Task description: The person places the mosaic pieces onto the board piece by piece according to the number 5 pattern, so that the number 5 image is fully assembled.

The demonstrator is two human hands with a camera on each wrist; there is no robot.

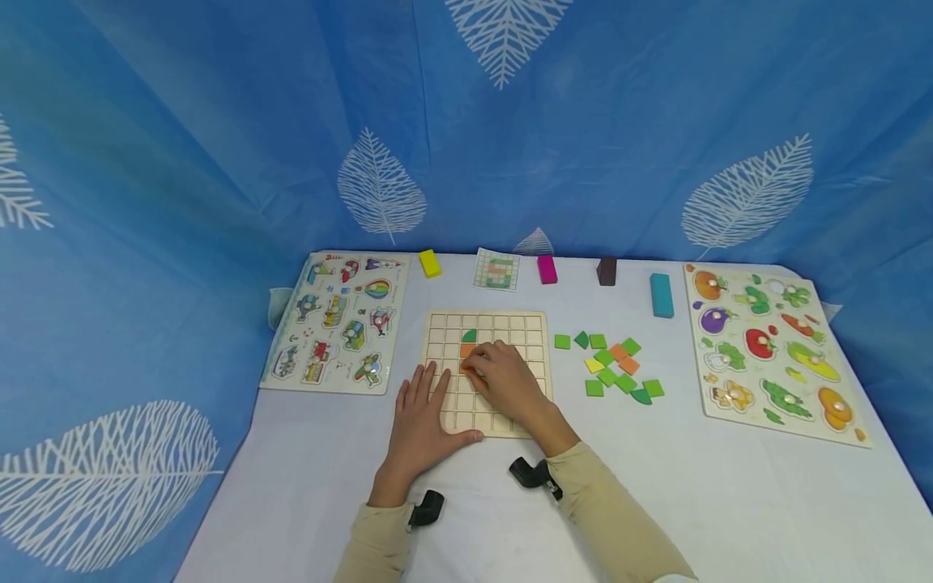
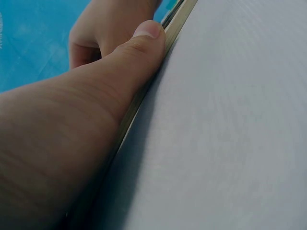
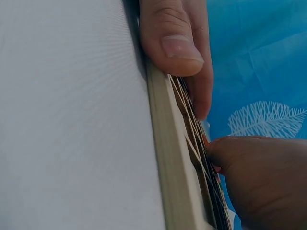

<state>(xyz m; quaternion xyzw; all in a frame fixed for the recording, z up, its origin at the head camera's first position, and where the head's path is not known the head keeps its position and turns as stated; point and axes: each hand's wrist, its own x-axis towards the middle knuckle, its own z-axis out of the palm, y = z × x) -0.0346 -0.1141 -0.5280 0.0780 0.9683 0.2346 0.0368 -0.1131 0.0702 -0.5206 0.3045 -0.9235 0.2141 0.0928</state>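
Note:
A square wooden grid board (image 1: 521, 324) lies on the table under both hands. A dark green quarter-round tile (image 1: 470, 335) sits in one of its cells, with an orange square tile (image 1: 467, 350) just below. My right hand (image 1: 506, 380) reaches over the board and pinches another orange tile (image 1: 463, 369), mostly hidden by the fingertips. Across the board's left front corner rests my left hand (image 1: 421, 425), fingers spread. Its thumb (image 3: 177, 48) lies along the front edge in the right wrist view.
Loose green, orange and yellow tiles (image 1: 607, 377) lie right of the board. A pattern card (image 1: 479, 281) and several coloured blocks (image 1: 662, 295) stand behind. A vehicle puzzle (image 1: 372, 380) is at left, a vegetable puzzle (image 1: 758, 417) at right. Blue curtain (image 1: 583, 162) closes off the back.

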